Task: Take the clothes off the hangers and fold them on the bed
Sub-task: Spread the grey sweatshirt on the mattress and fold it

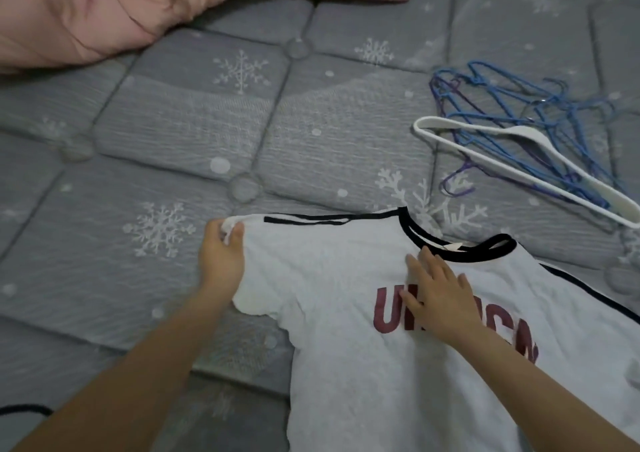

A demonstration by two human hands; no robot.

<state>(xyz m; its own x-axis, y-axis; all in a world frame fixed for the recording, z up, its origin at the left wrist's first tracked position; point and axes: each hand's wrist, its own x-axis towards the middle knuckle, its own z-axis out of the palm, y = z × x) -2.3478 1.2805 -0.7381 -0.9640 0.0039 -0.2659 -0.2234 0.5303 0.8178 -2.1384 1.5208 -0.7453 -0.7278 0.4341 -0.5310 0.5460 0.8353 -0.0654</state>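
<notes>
White cotton T-shirt with black neck trim (346, 365) flat on grey quilted snowflake bed (180, 133) — left hand (221, 257) pinches sleeve, right hand (440, 292) pressed flat on chest; blue wire hangers (512, 112) at 2 o'clock.

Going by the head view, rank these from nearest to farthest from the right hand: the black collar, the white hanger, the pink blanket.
From the right hand, pressed flat on the white shirt:
1. Black collar, just beyond the fingertips.
2. White hanger, farther off to the right, on the blue hangers.
3. Pink blanket, far corner, upper left.
</notes>
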